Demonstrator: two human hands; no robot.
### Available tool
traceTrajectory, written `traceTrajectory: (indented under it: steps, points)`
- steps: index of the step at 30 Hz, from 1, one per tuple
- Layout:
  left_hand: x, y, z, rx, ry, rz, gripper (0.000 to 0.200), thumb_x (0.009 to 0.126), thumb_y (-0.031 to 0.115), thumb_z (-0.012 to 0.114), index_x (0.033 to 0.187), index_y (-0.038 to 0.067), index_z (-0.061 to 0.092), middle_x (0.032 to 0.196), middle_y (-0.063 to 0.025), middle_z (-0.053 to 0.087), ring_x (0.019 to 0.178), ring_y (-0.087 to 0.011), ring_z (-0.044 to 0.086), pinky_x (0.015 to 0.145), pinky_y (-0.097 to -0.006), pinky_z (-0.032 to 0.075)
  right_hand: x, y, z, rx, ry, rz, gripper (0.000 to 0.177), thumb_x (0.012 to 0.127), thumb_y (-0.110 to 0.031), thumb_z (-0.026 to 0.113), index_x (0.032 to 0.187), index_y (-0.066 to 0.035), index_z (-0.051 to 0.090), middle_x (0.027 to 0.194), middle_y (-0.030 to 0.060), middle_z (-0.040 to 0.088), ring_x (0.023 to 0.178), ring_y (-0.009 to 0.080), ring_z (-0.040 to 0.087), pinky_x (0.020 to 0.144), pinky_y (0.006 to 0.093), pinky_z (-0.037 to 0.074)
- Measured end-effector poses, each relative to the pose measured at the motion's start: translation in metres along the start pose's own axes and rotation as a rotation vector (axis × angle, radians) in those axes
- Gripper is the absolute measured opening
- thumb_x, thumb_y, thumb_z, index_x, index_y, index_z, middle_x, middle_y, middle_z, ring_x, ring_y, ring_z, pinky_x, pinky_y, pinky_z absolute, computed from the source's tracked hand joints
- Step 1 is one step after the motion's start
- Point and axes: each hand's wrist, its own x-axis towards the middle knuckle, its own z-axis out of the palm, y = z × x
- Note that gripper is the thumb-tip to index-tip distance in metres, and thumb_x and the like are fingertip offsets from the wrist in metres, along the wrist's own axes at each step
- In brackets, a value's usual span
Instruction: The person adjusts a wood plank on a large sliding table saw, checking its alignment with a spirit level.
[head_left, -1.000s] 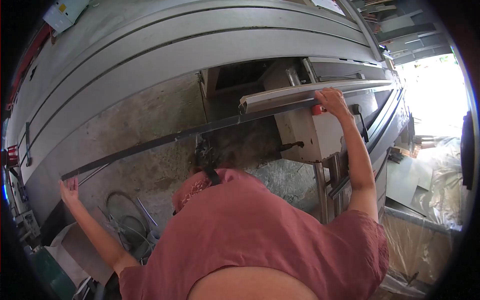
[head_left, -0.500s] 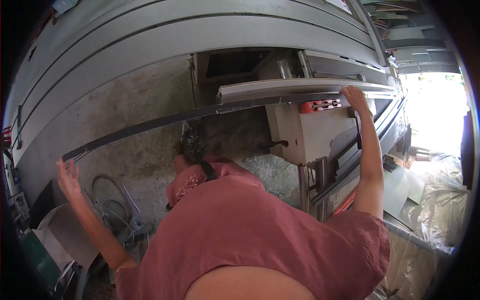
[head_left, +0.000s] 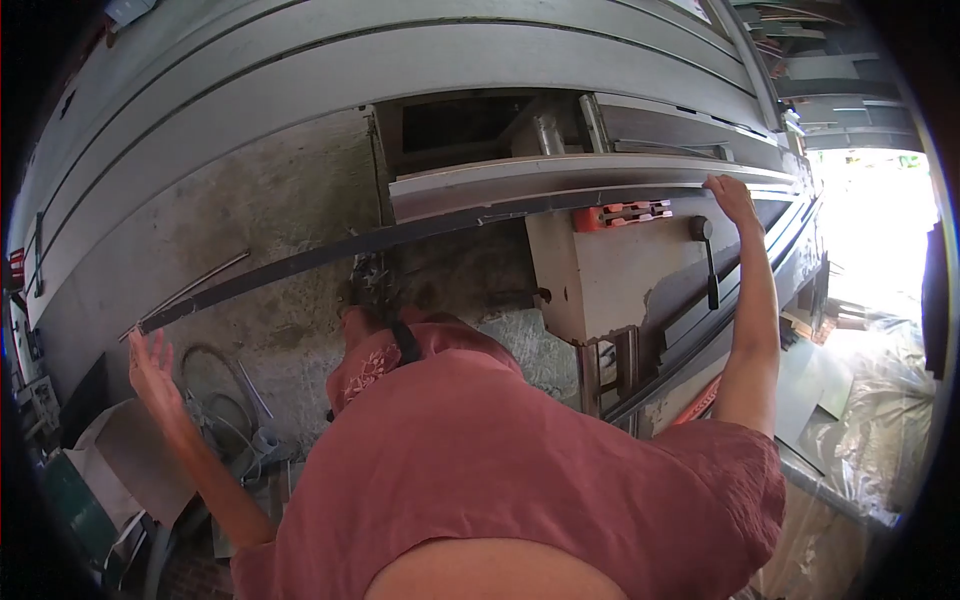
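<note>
A long, dark grey strip spans the view in a slight bow from lower left to upper right. My left hand is at its near left end, thumb and index fingertips against the tip while the other fingers spread out. At the far right end, my right hand has its fingers closed over the strip, next to the machine's edge. A thin metal rod slants out beside the strip's left end. Behind the strip's right half runs a pale ledge, close alongside it.
Under the strip, a worn machine cabinet carries an orange tool holder and a black-handled lever. Large pale slatted panels fill the back. Coiled hose and sheet scraps lie at left, clear plastic sheeting at right.
The strip and both hands have shifted slightly to the right. At the left end, the thin rod now stands out from the strip. The view has turned a little.
</note>
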Motion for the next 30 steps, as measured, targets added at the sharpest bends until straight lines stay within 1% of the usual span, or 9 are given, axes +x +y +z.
traceTrajectory:
  steps: [7, 14, 20, 22, 23, 25, 26, 28, 30]
  points:
    - [-0.042, 0.004, 0.019, 0.091, 0.031, -0.008, 0.062, 0.091, 0.043, 0.053, 0.133, -0.001, 0.041, 0.136, -0.0166, 0.041, 0.112, -0.0211, 0.053, 0.094, -0.0370, 0.041, 0.013, 0.022, 0.005, -0.007, -0.013, 0.002, 0.053, 0.090, -0.049, 0.035, 0.093, -0.008, 0.069, 0.101, 0.0197, 0.063, 0.098, 0.0370, 0.058, 0.088, 0.0465, 0.041]
    - [-0.057, 0.001, 0.030, 0.164, 0.038, 0.026, 0.059, 0.092, 0.043, 0.051, 0.131, 0.000, 0.044, 0.135, -0.0153, 0.041, 0.111, -0.0212, 0.054, 0.093, -0.0356, 0.042, 0.019, 0.041, 0.010, -0.087, -0.022, 0.019, 0.053, 0.090, -0.049, 0.036, 0.097, -0.007, 0.067, 0.104, 0.0199, 0.063, 0.100, 0.0380, 0.057, 0.089, 0.0475, 0.042]
    - [-0.069, 0.007, 0.044, 0.196, 0.007, 0.011, 0.055, 0.093, 0.044, 0.049, 0.129, 0.003, 0.048, 0.130, -0.0106, 0.046, 0.109, -0.0184, 0.054, 0.092, -0.0355, 0.043, 0.002, 0.020, 0.000, -0.149, -0.060, 0.090, 0.049, 0.092, -0.044, 0.033, 0.110, -0.008, 0.061, 0.112, 0.0220, 0.059, 0.104, 0.0381, 0.056, 0.091, 0.0471, 0.042]
    - [-0.070, 0.007, 0.047, 0.192, -0.037, 0.044, 0.052, 0.094, 0.043, 0.048, 0.128, 0.005, 0.049, 0.126, -0.0078, 0.050, 0.108, -0.0168, 0.055, 0.091, -0.0344, 0.042, -0.002, 0.022, 0.007, -0.152, -0.046, 0.074, 0.045, 0.093, -0.040, 0.032, 0.118, -0.012, 0.057, 0.117, 0.0199, 0.057, 0.108, 0.0367, 0.054, 0.093, 0.0472, 0.040]
    - [-0.068, 0.006, 0.047, 0.187, -0.042, 0.049, 0.052, 0.094, 0.043, 0.048, 0.128, 0.005, 0.049, 0.126, -0.0078, 0.050, 0.108, -0.0168, 0.055, 0.091, -0.0344, 0.042, -0.003, 0.021, 0.012, -0.150, -0.040, 0.079, 0.045, 0.093, -0.040, 0.032, 0.118, -0.012, 0.057, 0.117, 0.0199, 0.057, 0.108, 0.0367, 0.054, 0.093, 0.0472, 0.040]
    - [-0.063, 0.006, 0.050, 0.233, -0.066, 0.058, 0.050, 0.094, 0.042, 0.047, 0.128, 0.006, 0.050, 0.123, -0.0057, 0.052, 0.106, -0.0161, 0.056, 0.091, -0.0346, 0.041, -0.008, 0.016, 0.019, -0.102, 0.027, 0.069, 0.043, 0.094, -0.036, 0.036, 0.123, -0.011, 0.054, 0.125, 0.0176, 0.053, 0.115, 0.0344, 0.050, 0.098, 0.0422, 0.038]
    - [-0.062, 0.006, 0.052, 0.230, -0.079, 0.068, 0.050, 0.094, 0.042, 0.047, 0.128, 0.006, 0.050, 0.123, -0.0057, 0.052, 0.106, -0.0161, 0.056, 0.091, -0.0346, 0.041, -0.011, 0.015, 0.023, -0.097, 0.032, 0.084, 0.043, 0.094, -0.036, 0.036, 0.123, -0.011, 0.054, 0.125, 0.0176, 0.053, 0.115, 0.0344, 0.050, 0.098, 0.0422, 0.038]
    - [-0.065, 0.007, 0.056, 0.243, -0.143, 0.074, 0.049, 0.094, 0.043, 0.047, 0.126, 0.007, 0.052, 0.120, -0.0049, 0.054, 0.105, -0.0153, 0.057, 0.093, -0.0354, 0.040, -0.027, -0.007, 0.026, -0.011, 0.233, 0.071, 0.040, 0.094, -0.034, 0.038, 0.127, -0.016, 0.051, 0.126, 0.0145, 0.052, 0.114, 0.0336, 0.051, 0.096, 0.0461, 0.039]
    - [-0.068, 0.006, 0.061, 0.222, -0.187, 0.076, 0.048, 0.094, 0.043, 0.047, 0.126, 0.007, 0.052, 0.120, -0.0049, 0.054, 0.105, -0.0154, 0.057, 0.094, -0.0362, 0.039, -0.050, -0.052, 0.013, 0.093, 0.385, -0.041, 0.037, 0.093, -0.027, 0.043, 0.127, -0.013, 0.049, 0.129, 0.0144, 0.050, 0.115, 0.0326, 0.051, 0.096, 0.0446, 0.039]
